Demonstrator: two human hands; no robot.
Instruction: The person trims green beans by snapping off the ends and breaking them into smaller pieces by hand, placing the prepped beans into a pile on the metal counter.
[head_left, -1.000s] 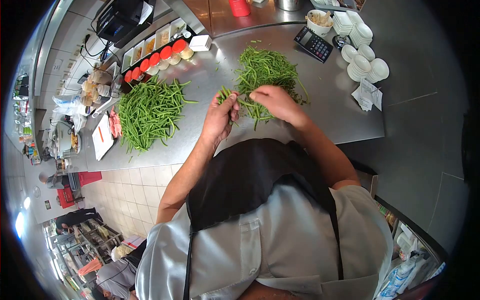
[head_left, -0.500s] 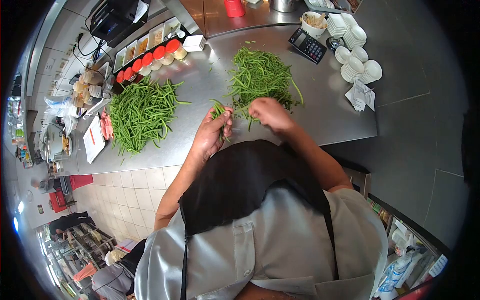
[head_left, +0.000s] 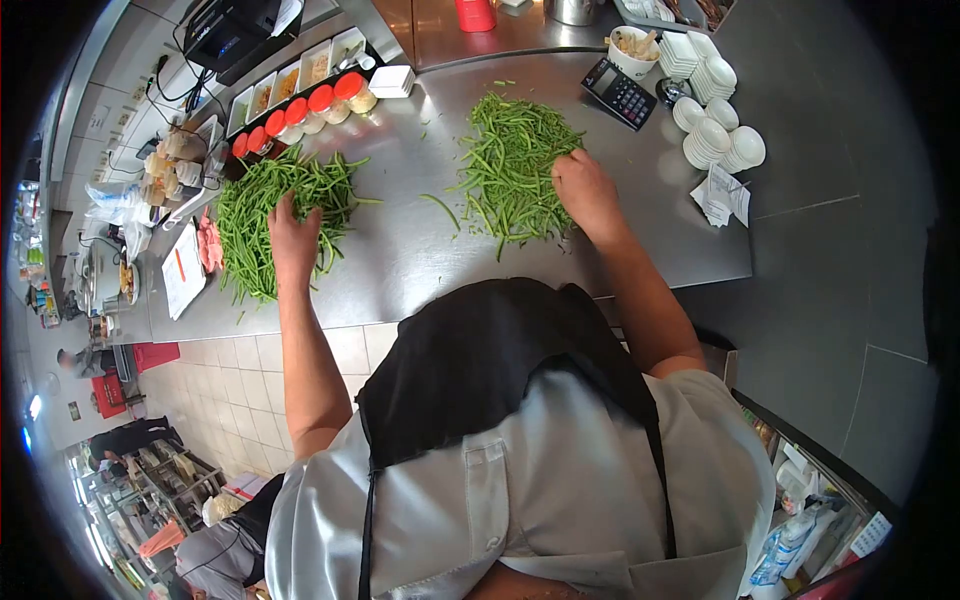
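A large pile of whole green beans (head_left: 245,235) lies on the left of the steel table. My left hand (head_left: 292,235) is over its right side, fingers and thumb apart and touching the beans. On the right is a second pile, of green bean pieces (head_left: 515,165) that look shorter. Against its right edge rests my right hand (head_left: 588,193), fingers curled closed; whatever they hold is hidden. A loose green bean (head_left: 440,210) lies on the metal between the two piles.
Red-lidded jars (head_left: 322,103) and white trays of ingredients (head_left: 288,84) line the back left. A calculator (head_left: 618,94), stacked white bowls (head_left: 706,140) and paper slips (head_left: 720,195) stand at the right. A clipboard with paper (head_left: 184,272) lies at the left end.
My left hand has gone from the middle to the left pile, and the beans it held are out of it. My right hand has moved right and slightly up, to the right pile's edge.
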